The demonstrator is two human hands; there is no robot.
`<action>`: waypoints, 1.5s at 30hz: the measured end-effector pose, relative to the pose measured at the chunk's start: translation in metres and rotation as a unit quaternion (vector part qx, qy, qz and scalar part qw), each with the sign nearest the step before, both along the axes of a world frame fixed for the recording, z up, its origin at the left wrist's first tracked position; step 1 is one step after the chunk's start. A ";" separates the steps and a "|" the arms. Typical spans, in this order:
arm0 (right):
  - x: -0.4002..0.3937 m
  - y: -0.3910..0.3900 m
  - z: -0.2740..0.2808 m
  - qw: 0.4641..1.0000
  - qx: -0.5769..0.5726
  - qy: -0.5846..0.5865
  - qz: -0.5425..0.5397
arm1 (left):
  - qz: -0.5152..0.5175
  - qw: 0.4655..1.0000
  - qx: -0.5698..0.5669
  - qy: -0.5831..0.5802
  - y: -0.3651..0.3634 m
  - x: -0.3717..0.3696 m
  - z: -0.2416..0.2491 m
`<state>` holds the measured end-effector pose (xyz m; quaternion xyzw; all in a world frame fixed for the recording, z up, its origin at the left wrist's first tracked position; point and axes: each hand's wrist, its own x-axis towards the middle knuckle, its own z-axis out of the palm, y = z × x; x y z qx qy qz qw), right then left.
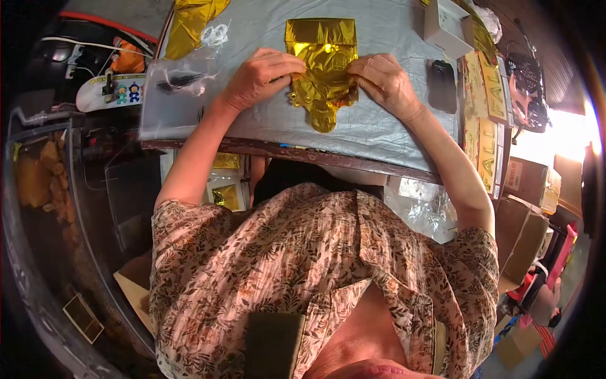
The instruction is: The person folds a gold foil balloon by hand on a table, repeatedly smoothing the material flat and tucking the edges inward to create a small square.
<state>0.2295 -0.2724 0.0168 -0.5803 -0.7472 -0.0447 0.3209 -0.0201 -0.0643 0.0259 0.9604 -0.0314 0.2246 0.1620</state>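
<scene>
Clearly, the step in hand is handling the shiny, crinkled gold foil piece (323, 55) by its two sides: the left hand (265, 71) has its thumb and fingers pinched on the left edge, and the right hand (383, 81) has its fingers pinched on the right edge, almost level across from the other. It lies at the middle of the grey-covered worktop (262, 129), straight in front of the person. To do this well, I'd keep both pinches light and even, draw outward only enough to ease the creases, and hold the sides level so the sheet doesn't skew; thin foil like that would probably crease or tear under a hard tug, most of all at the scalloped near edges. As for its lie, the long axis runs near to far, nearly square to the near edge of the worktop. The broad, straight-cut end, with a flat band across it, faces far, while the narrow, rounded tab points near, towards the person's chest.
</scene>
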 end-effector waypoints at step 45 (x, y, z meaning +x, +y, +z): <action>-0.015 0.012 -0.011 0.966 -0.031 0.174 -0.187 | 0.083 0.984 -0.133 -0.085 0.012 0.009 -0.027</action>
